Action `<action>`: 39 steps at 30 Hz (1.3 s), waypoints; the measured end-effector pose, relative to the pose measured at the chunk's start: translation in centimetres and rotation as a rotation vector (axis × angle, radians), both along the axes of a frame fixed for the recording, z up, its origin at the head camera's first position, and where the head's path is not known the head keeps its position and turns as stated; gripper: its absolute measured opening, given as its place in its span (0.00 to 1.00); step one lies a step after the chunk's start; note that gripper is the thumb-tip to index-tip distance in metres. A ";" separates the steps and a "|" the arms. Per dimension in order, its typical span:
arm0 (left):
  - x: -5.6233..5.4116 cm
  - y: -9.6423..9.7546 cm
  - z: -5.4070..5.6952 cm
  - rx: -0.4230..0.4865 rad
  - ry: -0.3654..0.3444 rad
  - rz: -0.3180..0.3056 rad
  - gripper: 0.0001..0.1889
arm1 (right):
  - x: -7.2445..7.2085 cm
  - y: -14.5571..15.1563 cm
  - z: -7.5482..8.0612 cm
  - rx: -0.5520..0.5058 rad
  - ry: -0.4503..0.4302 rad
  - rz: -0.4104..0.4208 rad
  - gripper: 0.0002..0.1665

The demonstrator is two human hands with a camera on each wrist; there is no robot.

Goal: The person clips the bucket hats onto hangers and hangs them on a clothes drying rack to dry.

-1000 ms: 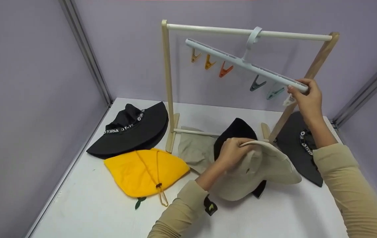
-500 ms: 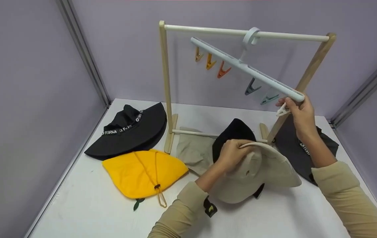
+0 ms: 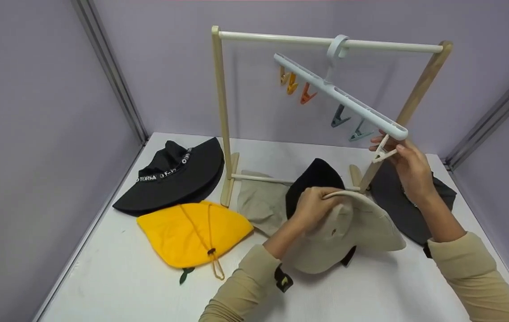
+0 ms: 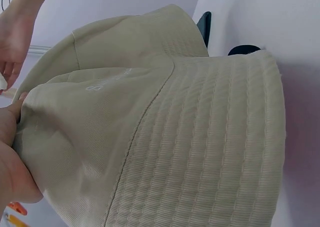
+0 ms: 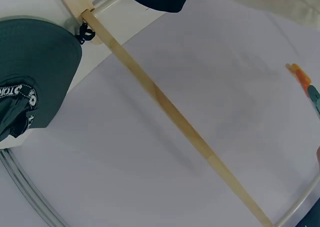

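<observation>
In the head view, my left hand [image 3: 314, 208] grips a beige bucket hat [image 3: 375, 223] near its upper edge. The left wrist view shows the hat's stitched brim [image 4: 210, 137] close up, with fingers on its far end. My right hand [image 3: 413, 170] is at the low end of a pale blue clip hanger [image 3: 343, 100], with a white clothes peg [image 3: 383, 153] between thumb and fingers. The hanger hangs tilted by its hook from a rack's rail [image 3: 276, 38]. Yellow, orange and blue-grey pegs dangle along it. The right wrist view misses most of the right hand.
A black hat [image 3: 178, 183] and a yellow hat [image 3: 196, 235] with a cord lie on the left of the white table [image 3: 102, 277]. Another beige hat [image 3: 263, 201] and a black one [image 3: 319, 176] lie behind the held hat. At right is a dark hat [image 3: 397, 201].
The right hand has moved down from the hanger bar's end onto the white peg. The hanger has swung, its near end coming lower and closer. The left hand stays on the hat.
</observation>
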State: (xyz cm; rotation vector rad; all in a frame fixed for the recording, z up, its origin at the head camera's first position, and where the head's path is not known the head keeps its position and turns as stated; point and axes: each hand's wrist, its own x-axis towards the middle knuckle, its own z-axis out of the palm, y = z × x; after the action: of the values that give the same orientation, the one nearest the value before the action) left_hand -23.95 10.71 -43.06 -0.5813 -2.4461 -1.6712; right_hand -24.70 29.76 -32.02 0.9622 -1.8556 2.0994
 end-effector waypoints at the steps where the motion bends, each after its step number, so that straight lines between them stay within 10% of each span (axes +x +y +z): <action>1: 0.0 0.0 0.0 0.003 0.001 0.000 0.10 | 0.1 -0.1 0.0 0.004 0.013 0.029 0.22; 7: 0.0 -0.2 0.0 0.030 -0.020 -0.016 0.10 | 0.8 -0.6 0.1 0.081 0.023 0.079 0.22; 17: 0.0 0.0 0.8 0.020 0.038 0.073 0.10 | 1.4 -1.5 0.1 0.260 -0.120 -0.149 0.21; 39: -0.1 0.0 2.1 -0.026 0.180 0.139 0.12 | 0.7 -4.1 -0.5 0.235 -0.066 -0.380 0.15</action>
State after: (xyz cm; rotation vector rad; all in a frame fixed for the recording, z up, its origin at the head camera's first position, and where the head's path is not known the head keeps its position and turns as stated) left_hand -24.09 10.67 -40.92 -0.5270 -2.3266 -1.4694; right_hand -24.04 25.61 -32.49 0.5284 -2.1519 1.7386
